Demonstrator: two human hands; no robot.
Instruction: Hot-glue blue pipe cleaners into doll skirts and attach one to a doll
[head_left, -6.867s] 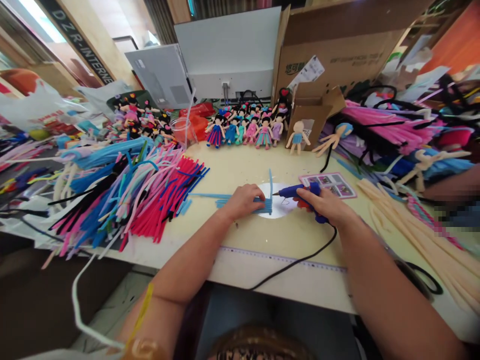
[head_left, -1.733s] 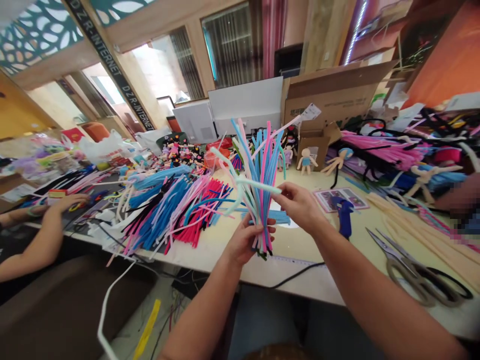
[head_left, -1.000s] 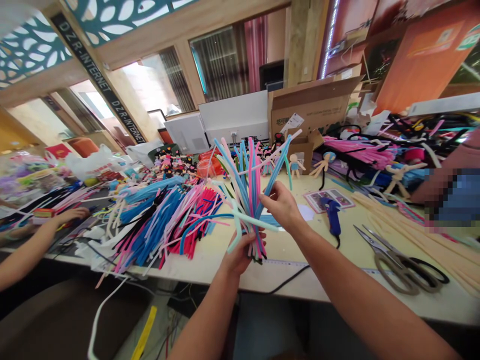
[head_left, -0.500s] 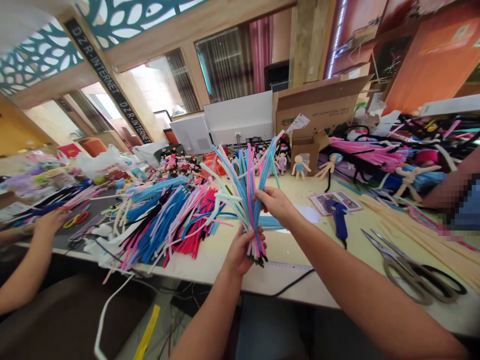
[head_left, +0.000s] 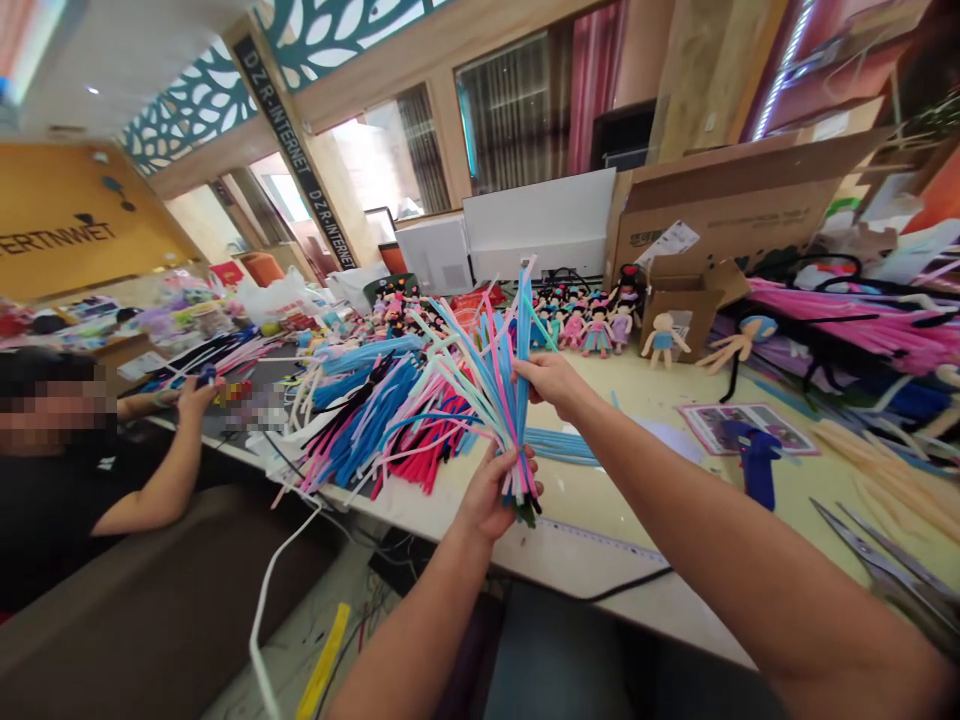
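Observation:
My left hand (head_left: 491, 493) is closed round the lower end of a bunch of pipe cleaners (head_left: 491, 390), blue, pink and pale green, held upright above the table's near edge (head_left: 600, 560). My right hand (head_left: 553, 382) pinches a blue stem of the bunch near its middle. A flat set of light-blue pipe cleaners (head_left: 559, 445) lies on the table just behind the bunch.
A big heap of loose pipe cleaners (head_left: 375, 420) covers the table to the left. A blue glue gun (head_left: 757, 465), scissors (head_left: 885, 565) and a printed card (head_left: 739, 425) lie right. Small dolls (head_left: 592, 325) and cardboard boxes (head_left: 720, 210) stand behind. Another person (head_left: 82, 460) sits at far left.
The view has swung left and up, bringing the person at left into sight. The bunch stays in my left hand; my right hand keeps picking among the stems.

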